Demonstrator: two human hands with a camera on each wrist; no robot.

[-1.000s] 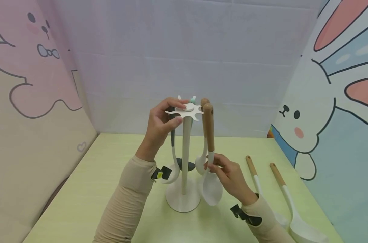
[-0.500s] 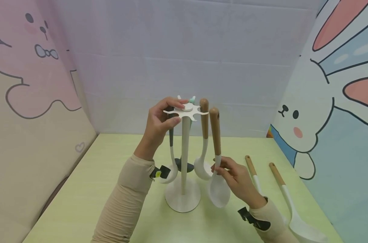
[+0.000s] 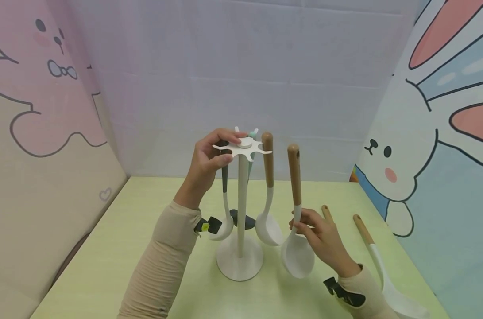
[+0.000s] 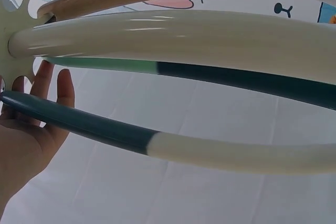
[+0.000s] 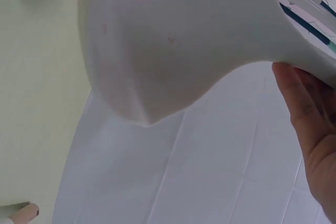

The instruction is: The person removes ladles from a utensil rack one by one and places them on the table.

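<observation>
A white utensil stand [image 3: 241, 248] with a hooked top rises from the table's middle. My left hand [image 3: 203, 166] holds that top, a finger over the centre knob and the thumb at the edge. My right hand [image 3: 318, 232] pinches the white neck of a spoon [image 3: 298, 257], upright with its wooden handle up, to the right of the stand. In the right wrist view, the spoon's broad bowl [image 5: 173, 40] fills the upper part. On the stand hang a wood-handled ladle [image 3: 268, 230], a dark-handled white ladle [image 3: 224, 228] and a black-headed utensil [image 3: 243, 219] with a green handle end.
At the right of the pale green table [image 3: 145, 248] lies a white turner [image 3: 398, 297] with a wooden handle. Another wooden handle [image 3: 326, 214] shows behind my right hand. Printed cloth walls [image 3: 245, 66] enclose the back and sides.
My right hand has moved right with the spoon, away from the stand, opening a gap to the hanging wood-handled ladle. My left hand has stayed on the stand's top.
</observation>
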